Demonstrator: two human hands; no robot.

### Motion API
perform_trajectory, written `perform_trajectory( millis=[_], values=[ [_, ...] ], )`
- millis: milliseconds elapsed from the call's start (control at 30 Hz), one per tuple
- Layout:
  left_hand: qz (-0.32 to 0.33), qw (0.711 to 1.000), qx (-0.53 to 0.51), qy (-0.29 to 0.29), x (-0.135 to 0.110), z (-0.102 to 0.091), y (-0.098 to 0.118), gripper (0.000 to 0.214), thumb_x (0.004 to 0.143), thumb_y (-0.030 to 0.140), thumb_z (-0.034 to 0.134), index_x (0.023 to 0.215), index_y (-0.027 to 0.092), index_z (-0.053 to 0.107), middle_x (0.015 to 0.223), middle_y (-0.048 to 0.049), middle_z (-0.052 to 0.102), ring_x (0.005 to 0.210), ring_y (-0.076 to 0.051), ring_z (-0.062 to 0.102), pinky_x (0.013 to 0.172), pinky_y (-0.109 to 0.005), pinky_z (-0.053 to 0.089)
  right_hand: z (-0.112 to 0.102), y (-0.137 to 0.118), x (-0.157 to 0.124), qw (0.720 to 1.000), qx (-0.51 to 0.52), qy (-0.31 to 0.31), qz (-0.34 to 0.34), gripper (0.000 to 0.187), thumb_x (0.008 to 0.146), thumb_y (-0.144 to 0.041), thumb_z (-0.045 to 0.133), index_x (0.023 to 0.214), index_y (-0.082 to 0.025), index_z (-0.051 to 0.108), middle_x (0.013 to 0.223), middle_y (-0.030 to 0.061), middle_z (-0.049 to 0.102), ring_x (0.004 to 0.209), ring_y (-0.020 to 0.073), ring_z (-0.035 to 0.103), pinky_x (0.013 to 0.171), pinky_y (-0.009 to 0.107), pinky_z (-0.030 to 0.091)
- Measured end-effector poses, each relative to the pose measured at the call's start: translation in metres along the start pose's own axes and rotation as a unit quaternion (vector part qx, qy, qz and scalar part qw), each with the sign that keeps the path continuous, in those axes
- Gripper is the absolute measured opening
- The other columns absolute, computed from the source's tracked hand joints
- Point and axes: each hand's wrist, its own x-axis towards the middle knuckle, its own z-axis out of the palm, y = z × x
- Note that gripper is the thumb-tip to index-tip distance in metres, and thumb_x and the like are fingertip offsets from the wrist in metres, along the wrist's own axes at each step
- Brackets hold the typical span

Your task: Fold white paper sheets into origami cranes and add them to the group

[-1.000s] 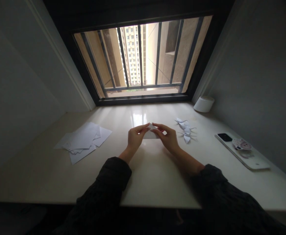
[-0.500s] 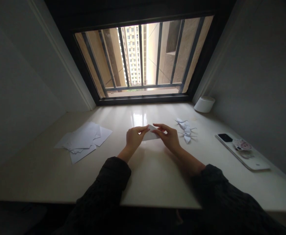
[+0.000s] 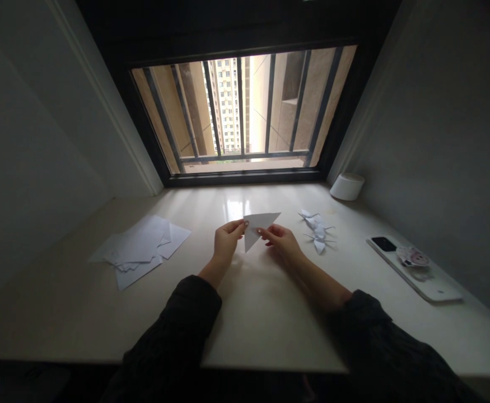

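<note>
- Daylight came through a barred window (image 3: 253,106) at twelve o'clock, over a pale table (image 3: 265,330) set between two grey walls.
- Centred in front of the person, a folded paper triangle (image 3: 254,225) was held up between both hands; whether its lowest tip touched the table could not be told.
- Its longest edge slanted from two o'clock down to about seven, facing the right hand (image 3: 284,242), while its squarest corner pointed to ten o'clock, by the left hand's fingertips.
- From the left hand (image 3: 227,243) the paper lay towards two o'clock, from the right hand towards ten; neither was clearly nearer, since both touched it.
- Left thumb and fingers were pinched on the paper just below that corner, the wrist coming up from seven o'clock.
- Right thumb lay on the near face by the slanted edge, fingers curled behind, clasping it; that forearm reached in from four o'clock.
- Outward from the paper, loose white sheets (image 3: 144,240) overlapped at nine o'clock, small folded paper figures (image 3: 318,230) clustered at three, a phone (image 3: 433,282) lay at four, and a white cylinder (image 3: 348,187) stood near the wall at two.
</note>
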Motion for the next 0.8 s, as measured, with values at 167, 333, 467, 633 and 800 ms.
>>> perform_trajectory(
  millis=[167, 333, 467, 633, 800],
  values=[
    [-0.025, 0.999, -0.002, -0.021, -0.0065, 0.0084, -0.0039, 0.036, 0.064, 0.041, 0.074, 0.091, 0.017, 0.074, 0.083, -0.0077, 0.073, 0.073, -0.017, 0.065, 0.066, -0.029, 0.049, 0.0043, -0.0004, -0.0063, 0.999, 0.023, 0.008, 0.02, 0.043, 0.062, -0.054, 0.072, 0.078, -0.015, 0.072, 0.073, 0.0076, 0.071, 0.062, 0.0165, 0.061, 0.056, 0.028, 0.046],
    [-0.03, 0.999, 0.001, -0.026, -0.0086, 0.0109, -0.0037, 0.036, 0.064, 0.041, 0.074, 0.09, 0.016, 0.073, 0.079, -0.0071, 0.072, 0.073, -0.017, 0.065, 0.067, -0.029, 0.047, 0.0038, 0.0016, -0.0056, 0.999, 0.028, 0.032, 0.013, 0.045, 0.064, -0.056, 0.07, 0.078, -0.014, 0.073, 0.075, 0.009, 0.072, 0.061, 0.0177, 0.061, 0.055, 0.029, 0.044],
    [-0.032, 0.999, 0.01, -0.039, -0.0093, 0.0097, -0.0017, 0.033, 0.065, 0.04, 0.073, 0.088, 0.016, 0.074, 0.079, -0.0069, 0.072, 0.073, -0.017, 0.065, 0.067, -0.029, 0.046, 0.0024, 0.003, -0.0052, 0.999, 0.033, 0.03, 0.0, 0.04, 0.064, -0.052, 0.071, 0.078, -0.014, 0.074, 0.071, 0.0078, 0.072, 0.06, 0.0168, 0.059, 0.056, 0.029, 0.043],
    [-0.041, 0.998, 0.011, -0.053, -0.0093, 0.0085, 0.0002, 0.033, 0.066, 0.041, 0.073, 0.088, 0.016, 0.073, 0.079, -0.0068, 0.072, 0.073, -0.017, 0.065, 0.067, -0.028, 0.045, 0.0007, 0.0002, -0.0056, 0.998, 0.051, 0.017, 0.012, 0.037, 0.061, -0.047, 0.075, 0.078, -0.015, 0.074, 0.074, 0.0079, 0.072, 0.061, 0.0163, 0.058, 0.057, 0.029, 0.04],
    [-0.034, 0.998, 0.01, -0.044, -0.0083, 0.0082, -0.0017, 0.035, 0.067, 0.045, 0.071, 0.087, 0.016, 0.073, 0.078, -0.0071, 0.071, 0.076, -0.018, 0.065, 0.068, -0.028, 0.044, 0.0001, -0.0027, -0.0054, 0.999, 0.045, 0.007, 0.025, 0.035, 0.06, -0.046, 0.076, 0.078, -0.016, 0.075, 0.074, 0.0071, 0.072, 0.061, 0.0156, 0.057, 0.058, 0.029, 0.039]
  ],
)
